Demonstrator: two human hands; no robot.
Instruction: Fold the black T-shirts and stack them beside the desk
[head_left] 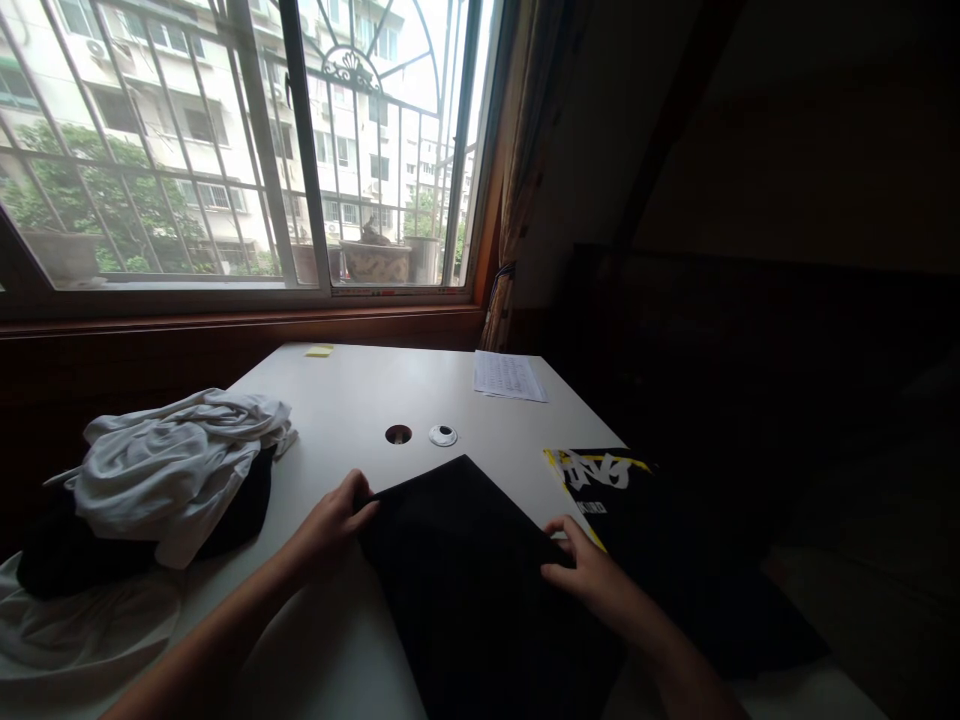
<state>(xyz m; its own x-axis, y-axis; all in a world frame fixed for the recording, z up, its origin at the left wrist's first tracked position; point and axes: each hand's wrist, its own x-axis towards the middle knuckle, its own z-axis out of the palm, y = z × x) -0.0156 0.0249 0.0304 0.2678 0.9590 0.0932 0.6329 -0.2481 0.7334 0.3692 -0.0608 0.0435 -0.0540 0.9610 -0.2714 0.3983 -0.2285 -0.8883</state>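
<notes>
A piece of black cloth (pixel 480 590), likely a garment, spreads over the middle of the white table (pixel 360 390), its upper edge rising to a corner at the far side. My left hand (pixel 341 515) pinches its left upper edge between thumb and fingers. On the opposite side, my right hand (pixel 577 560) grips the right edge the same way. The cloth's lower part runs out of the picture toward me, and its exact kind cannot be told.
Crumpled white and black clothes (pixel 172 460) are heaped at the left. Dark fabric with white lettering and yellow trim (pixel 600 470) lies at the right. Farther back are printed papers (pixel 510 376), a yellow note (pixel 319 351), a cable hole (pixel 398 435) and its round cover (pixel 443 435). A barred window stands behind.
</notes>
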